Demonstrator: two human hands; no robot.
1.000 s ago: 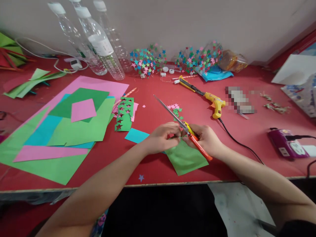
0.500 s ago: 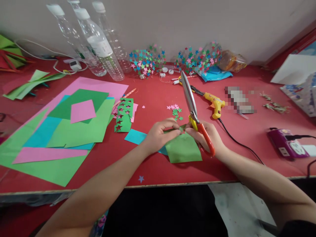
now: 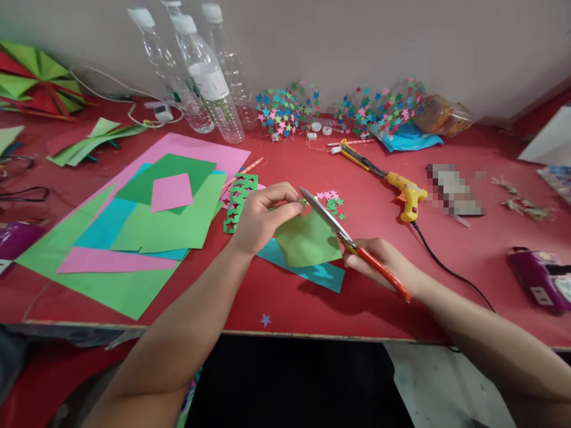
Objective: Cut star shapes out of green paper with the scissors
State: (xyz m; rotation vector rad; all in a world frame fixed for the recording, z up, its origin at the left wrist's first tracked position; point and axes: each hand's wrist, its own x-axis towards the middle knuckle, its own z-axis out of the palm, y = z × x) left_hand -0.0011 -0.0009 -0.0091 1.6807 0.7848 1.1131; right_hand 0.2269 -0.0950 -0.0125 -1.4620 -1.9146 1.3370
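Note:
My left hand (image 3: 267,217) pinches the upper left edge of a light green paper piece (image 3: 307,238) above the red table. My right hand (image 3: 379,261) is wrapped round the handles of red-handled scissors (image 3: 343,235), whose blades point up and left toward the left fingertips, over the green paper. The blades look nearly closed. Beneath the green piece lies a blue paper strip (image 3: 328,275). Small pink and green stars (image 3: 332,205) lie behind the scissors. A dark green sheet with star-shaped holes (image 3: 241,196) is partly behind my left hand.
Layered coloured sheets (image 3: 169,229) cover the table's left side. Bottles (image 3: 207,83) stand at the back, beside star-covered clusters (image 3: 285,110). A yellow glue gun (image 3: 405,193) with a black cord and a purple power socket (image 3: 539,279) are at the right. A small star (image 3: 265,320) lies near the front edge.
The scissors have swung from upright to slanting left, with their blades now at the green paper. My right hand has moved away from my left and lower. The view has shifted left.

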